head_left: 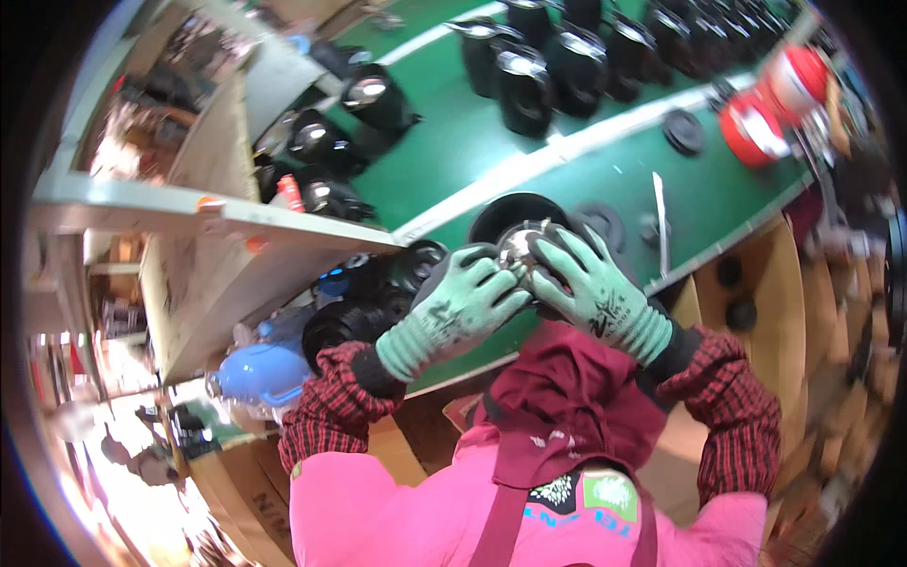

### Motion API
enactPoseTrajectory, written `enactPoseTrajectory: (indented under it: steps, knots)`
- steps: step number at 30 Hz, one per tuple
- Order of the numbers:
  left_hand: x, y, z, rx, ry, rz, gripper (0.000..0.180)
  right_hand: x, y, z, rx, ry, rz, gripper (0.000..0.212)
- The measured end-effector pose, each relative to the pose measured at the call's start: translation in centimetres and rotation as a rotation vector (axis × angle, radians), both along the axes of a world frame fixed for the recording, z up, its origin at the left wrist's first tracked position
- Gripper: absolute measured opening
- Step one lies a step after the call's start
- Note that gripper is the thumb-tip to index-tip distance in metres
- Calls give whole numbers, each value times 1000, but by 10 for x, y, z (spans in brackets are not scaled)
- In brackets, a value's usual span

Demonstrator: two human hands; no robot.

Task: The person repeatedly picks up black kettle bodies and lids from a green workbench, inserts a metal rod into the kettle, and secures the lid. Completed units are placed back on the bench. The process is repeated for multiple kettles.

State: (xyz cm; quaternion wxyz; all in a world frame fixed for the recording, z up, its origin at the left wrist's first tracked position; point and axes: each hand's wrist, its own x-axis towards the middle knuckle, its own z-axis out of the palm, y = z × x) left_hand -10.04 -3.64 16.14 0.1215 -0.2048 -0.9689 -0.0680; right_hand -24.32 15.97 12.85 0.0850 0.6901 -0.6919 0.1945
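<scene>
Hands — left hand (460,304) and right hand (588,288), green-gloved, grip closed together round one black round housing (515,215) (shiny centre) held over the green bench (444,151); two red units (770,104) beyond.

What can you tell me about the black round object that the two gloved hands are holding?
The black round part looks like dark plastic with a shiny metal centre. It is held just above the green table, near its front edge. The left hand and the right hand, both in pale green gloves, grip it from either side, hiding its lower half.
</scene>
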Motion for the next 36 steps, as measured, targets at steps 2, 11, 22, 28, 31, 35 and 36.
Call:
enactPoseTrajectory:
  steps: [2,11,22,28,31,35,36]
  knots:
    - [18,21,3,156,-22,33,36,17,31,9,39,-30,-41,29]
    - [119,69,-136,1113,-528,197,41,91,165,-30,-526,-1248,-465,47]
    - [153,55,-175,1183,-776,191,62,104,153,-16,-191,-1328,-371,18]
    - [161,43,-178,1399,-779,374,61,37,84,-92,-52,-1840,-144,33]
    - [163,34,-173,1461,-725,454,61,-17,10,-119,92,-862,-1054,91]
    - [148,30,-166,1504,-671,507,60,-47,-52,-174,639,-540,-1196,99]
    - [146,30,-165,1507,-661,508,60,-47,-53,-182,697,-415,-1149,97]
